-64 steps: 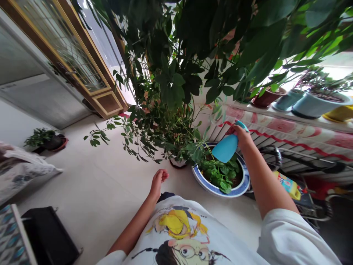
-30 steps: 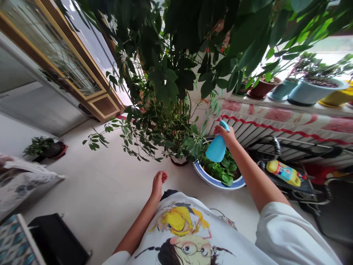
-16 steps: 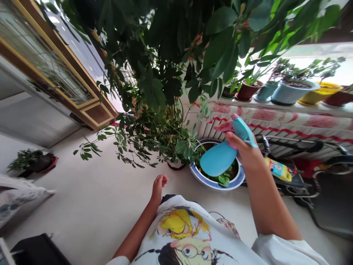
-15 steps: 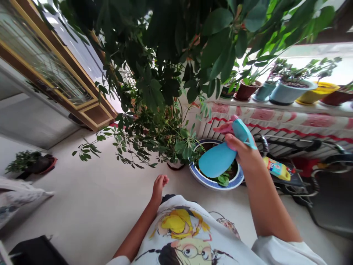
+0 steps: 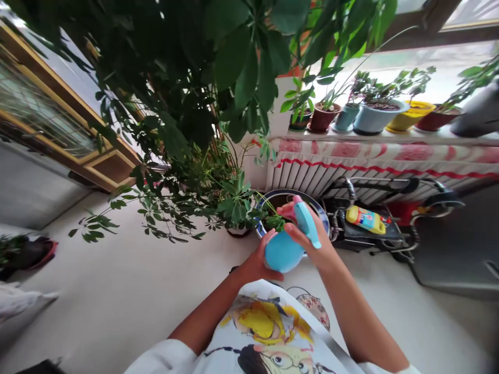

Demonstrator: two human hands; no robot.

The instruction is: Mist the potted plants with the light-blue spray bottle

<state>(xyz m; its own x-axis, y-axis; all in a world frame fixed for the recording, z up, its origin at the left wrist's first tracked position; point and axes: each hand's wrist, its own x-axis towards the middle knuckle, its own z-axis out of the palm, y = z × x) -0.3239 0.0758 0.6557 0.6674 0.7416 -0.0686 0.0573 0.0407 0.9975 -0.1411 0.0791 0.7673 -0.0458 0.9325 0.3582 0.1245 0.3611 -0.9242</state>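
Observation:
A light-blue spray bottle (image 5: 284, 252) with a pink nozzle is held in front of my chest, tilted. My right hand (image 5: 312, 236) grips it round the neck, below the blue spray head. Cupped against the bottle's rounded body from the left is my left hand (image 5: 259, 262), its fingers partly hidden. Just behind the bottle stands a large blue-and-white pot (image 5: 323, 210) with soil and green leaves, partly covered by my hands. A tall leafy plant (image 5: 187, 104) rises ahead and to the left, its branches hanging near the pot.
Several potted plants (image 5: 378, 117) line the windowsill above a radiator (image 5: 298, 175). At right, a metal-framed cart (image 5: 339, 208) carries a yellow bottle (image 5: 365, 219). A round patterned object (image 5: 315, 309) sits on the floor by my shirt. A wooden-framed door (image 5: 113, 169) stands at left.
My left hand has come up from the left and taken hold of the bottle's body. My right hand has brought the bottle lower and closer. The view has turned rightward.

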